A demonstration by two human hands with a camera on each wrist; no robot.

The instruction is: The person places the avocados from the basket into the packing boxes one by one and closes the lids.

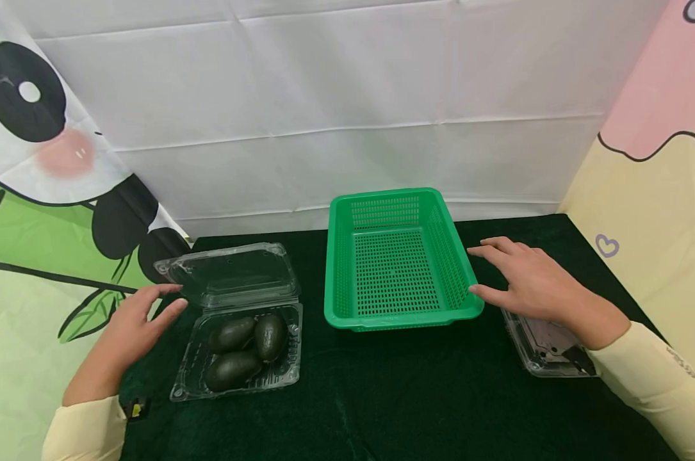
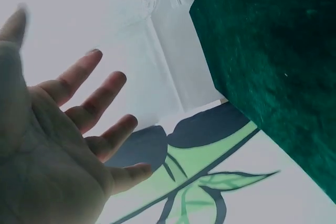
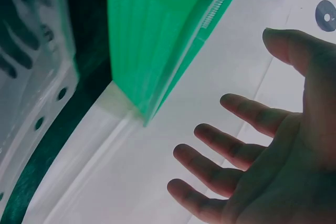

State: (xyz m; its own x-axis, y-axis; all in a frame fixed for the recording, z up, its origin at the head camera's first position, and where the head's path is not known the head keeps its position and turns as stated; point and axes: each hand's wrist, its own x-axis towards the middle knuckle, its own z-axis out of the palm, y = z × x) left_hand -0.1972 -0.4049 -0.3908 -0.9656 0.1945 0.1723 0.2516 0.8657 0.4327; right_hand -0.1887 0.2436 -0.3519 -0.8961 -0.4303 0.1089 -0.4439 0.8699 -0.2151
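Three dark avocados [image 1: 234, 370] lie in the base of a clear plastic clamshell box [image 1: 292, 378], whose lid [image 1: 240, 275] stands raised at the back. My left hand [image 1: 130, 330] hovers at the lid's left side, holding nothing; in the left wrist view its fingers [image 2: 105, 98] are spread. At the table's centre sits a green plastic basket [image 1: 403, 319] with no contents visible. Beside its right rim is my right hand [image 1: 526, 278], fingers spread and palm bare in the right wrist view; contact with the rim is unclear. A second clear box [image 1: 534, 358] lies partly under the right forearm.
A dark green cloth [image 1: 347, 384] covers the table. White fabric [image 1: 347, 115] hangs behind it, with printed panels on the left and right. Near the left sleeve lies a small black object [image 1: 136, 408] with a yellow spot.
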